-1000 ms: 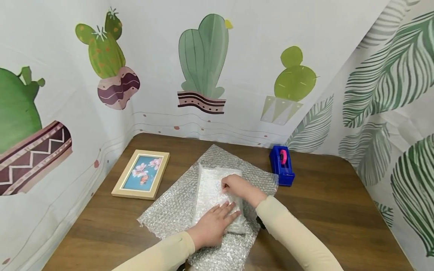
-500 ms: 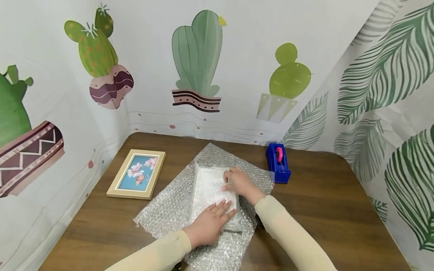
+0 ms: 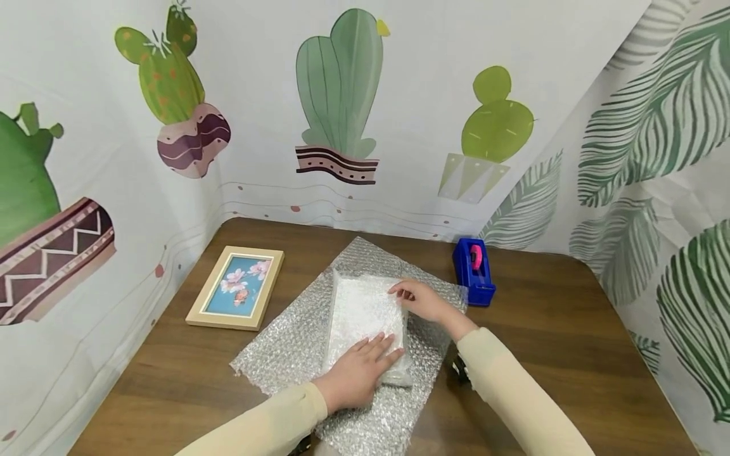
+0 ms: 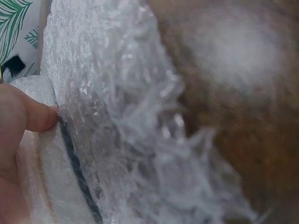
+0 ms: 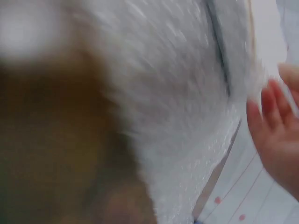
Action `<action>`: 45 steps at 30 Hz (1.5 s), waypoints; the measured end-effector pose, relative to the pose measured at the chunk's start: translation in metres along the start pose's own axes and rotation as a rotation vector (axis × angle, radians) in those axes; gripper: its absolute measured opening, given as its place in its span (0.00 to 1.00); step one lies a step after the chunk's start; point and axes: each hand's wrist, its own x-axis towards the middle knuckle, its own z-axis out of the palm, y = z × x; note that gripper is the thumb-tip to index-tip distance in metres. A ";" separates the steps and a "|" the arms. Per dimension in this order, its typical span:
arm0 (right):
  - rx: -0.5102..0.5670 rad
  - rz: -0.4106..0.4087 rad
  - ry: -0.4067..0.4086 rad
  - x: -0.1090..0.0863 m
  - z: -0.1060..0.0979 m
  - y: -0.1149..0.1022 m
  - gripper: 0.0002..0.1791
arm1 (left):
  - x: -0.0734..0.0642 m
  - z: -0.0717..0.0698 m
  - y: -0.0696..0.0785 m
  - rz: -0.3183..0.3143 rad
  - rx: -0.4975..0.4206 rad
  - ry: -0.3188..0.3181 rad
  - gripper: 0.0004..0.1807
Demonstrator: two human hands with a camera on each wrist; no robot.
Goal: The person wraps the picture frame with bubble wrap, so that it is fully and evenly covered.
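Observation:
In the head view a flat rectangular bundle (image 3: 362, 310), wrapped in whitish bubble wrap, lies on a spread sheet of bubble wrap (image 3: 285, 354). My left hand (image 3: 356, 375) rests flat on the bundle's lower part, fingers spread. The left wrist view shows the thumb against the bundle's side (image 4: 60, 172). Near the upper right edge of the bundle is my right hand (image 3: 422, 299), its fingers loosely bent. The right wrist view is blurred; there the right hand's fingers (image 5: 264, 112) stand apart from one another beside the bundle and grip nothing visible.
A framed flower picture (image 3: 236, 288) lies left of the sheet on the brown table (image 3: 547, 342). At the sheet's right corner stands a blue tape dispenser (image 3: 474, 272) with a pink roll. Patterned cloth walls (image 3: 422, 126) rise behind the table and at both sides.
My right hand has moved from the bundle's top to its upper right edge, and its fingers have loosened from a tight curl. The left hand stays pressed on the bundle.

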 end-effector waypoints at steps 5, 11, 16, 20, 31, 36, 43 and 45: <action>-0.013 0.157 0.108 -0.042 0.028 -0.028 0.28 | -0.002 0.000 -0.001 -0.006 0.007 -0.018 0.41; 0.097 0.170 0.076 -0.078 0.064 -0.051 0.32 | -0.003 -0.003 -0.003 -0.028 -0.005 0.010 0.36; 0.090 0.144 0.086 -0.086 0.071 -0.043 0.30 | 0.002 -0.005 -0.004 -0.040 -0.131 0.011 0.40; 0.038 0.139 0.091 -0.087 0.073 -0.039 0.29 | 0.005 -0.007 -0.009 -0.066 -0.391 0.013 0.47; -0.061 0.238 0.136 -0.087 0.082 -0.051 0.29 | -0.042 -0.033 -0.047 -0.549 -1.054 0.241 0.41; -0.019 0.278 0.160 -0.087 0.084 -0.052 0.29 | -0.062 -0.027 -0.054 -0.636 -1.250 0.144 0.39; 0.221 0.322 0.181 -0.090 0.082 -0.049 0.36 | -0.063 -0.017 -0.050 -0.681 -1.387 0.165 0.40; 0.255 0.324 0.173 -0.089 0.081 -0.049 0.37 | -0.062 -0.015 -0.050 -0.687 -1.413 0.179 0.40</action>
